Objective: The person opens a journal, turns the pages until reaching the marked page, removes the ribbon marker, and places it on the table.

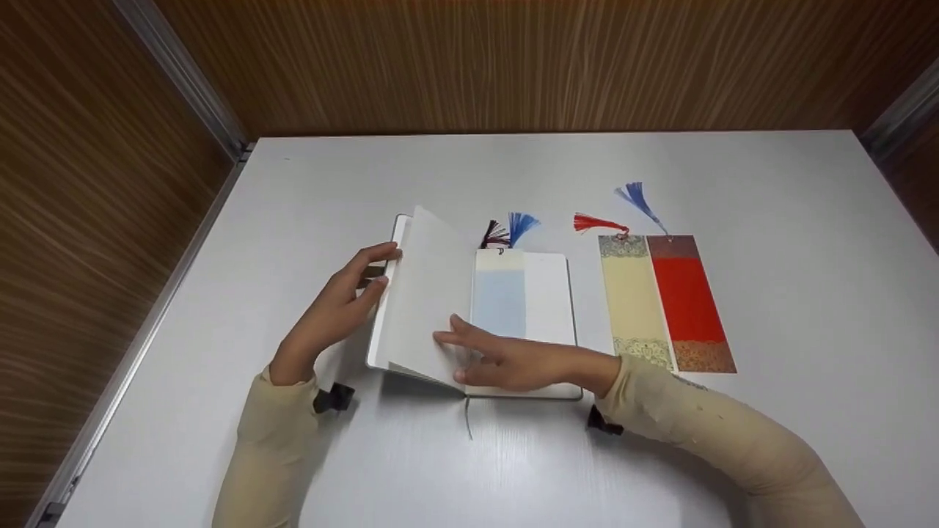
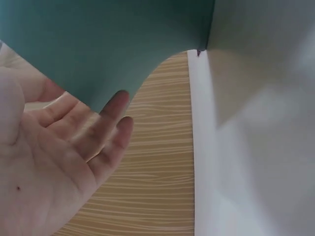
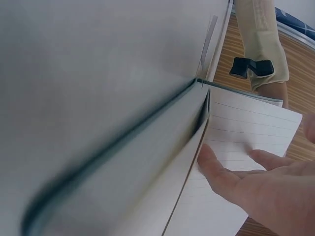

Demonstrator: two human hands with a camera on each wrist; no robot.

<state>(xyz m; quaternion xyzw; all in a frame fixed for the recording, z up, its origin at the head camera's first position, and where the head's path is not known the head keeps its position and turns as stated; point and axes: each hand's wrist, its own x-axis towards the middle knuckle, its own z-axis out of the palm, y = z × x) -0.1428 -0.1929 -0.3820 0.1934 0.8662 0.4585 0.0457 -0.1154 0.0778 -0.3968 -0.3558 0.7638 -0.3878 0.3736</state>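
An open notebook (image 1: 546,301) with a teal cover (image 2: 113,44) lies on the table, its left side raised at a slant. My left hand (image 1: 341,297) holds that raised side at its outer edge. Over the lower middle, my right hand (image 1: 513,361) reaches with spread fingers, touching the lined page (image 3: 241,132) near the fold. On the right page lies a cream and light-blue bookmark (image 1: 500,302). A dark tassel (image 1: 495,235) and a blue tassel (image 1: 522,227) stick out above the top edge. A loose leaf (image 1: 429,286) stands partly lifted on the left side.
To the right lie a cream bookmark (image 1: 632,297) with a red tassel (image 1: 598,222) and a red bookmark (image 1: 687,297) with a blue tassel (image 1: 640,199). A ribbon (image 1: 469,422) hangs from the notebook's lower edge. Wood-grain panels (image 1: 513,66) border the white table (image 1: 352,176).
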